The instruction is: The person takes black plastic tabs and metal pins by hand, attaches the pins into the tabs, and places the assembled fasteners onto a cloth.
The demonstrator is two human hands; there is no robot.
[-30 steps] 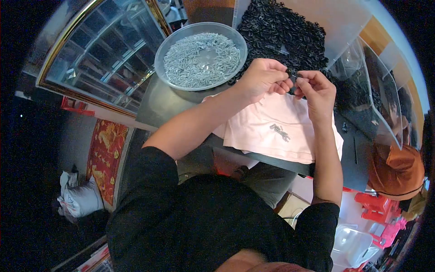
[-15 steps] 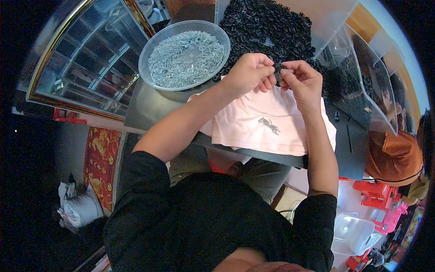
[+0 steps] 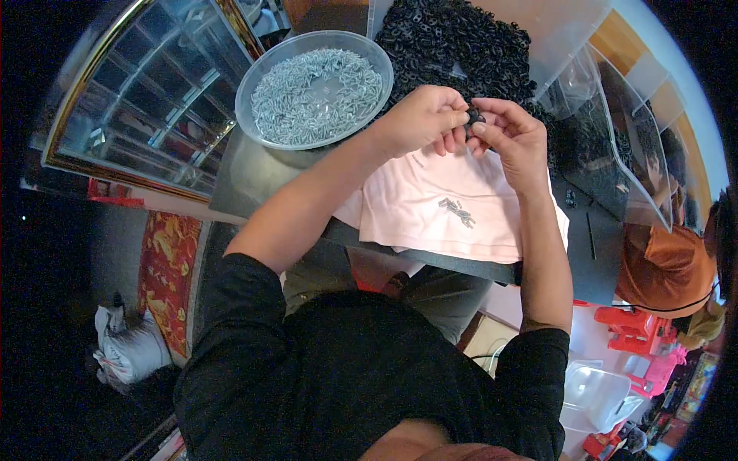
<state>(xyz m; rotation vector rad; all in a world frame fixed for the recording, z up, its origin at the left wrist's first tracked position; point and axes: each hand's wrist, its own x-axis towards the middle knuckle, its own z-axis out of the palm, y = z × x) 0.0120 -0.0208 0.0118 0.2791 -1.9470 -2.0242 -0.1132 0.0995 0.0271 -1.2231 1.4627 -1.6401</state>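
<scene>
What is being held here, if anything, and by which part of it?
A small black part, held between the fingers of the left hand and the right hand. Exactly where each grips it cannot be told.

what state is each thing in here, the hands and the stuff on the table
left hand: thumb and fingers closed on a small black part
right hand: fingertips closed on the same part
small black part: held between both hands, details too small to tell
round basin: uncovered, holding many metal pins
black pieces: loose, heaped
pink cloth: spread out, creased
pins on the cloth: loose, bunched together
</scene>
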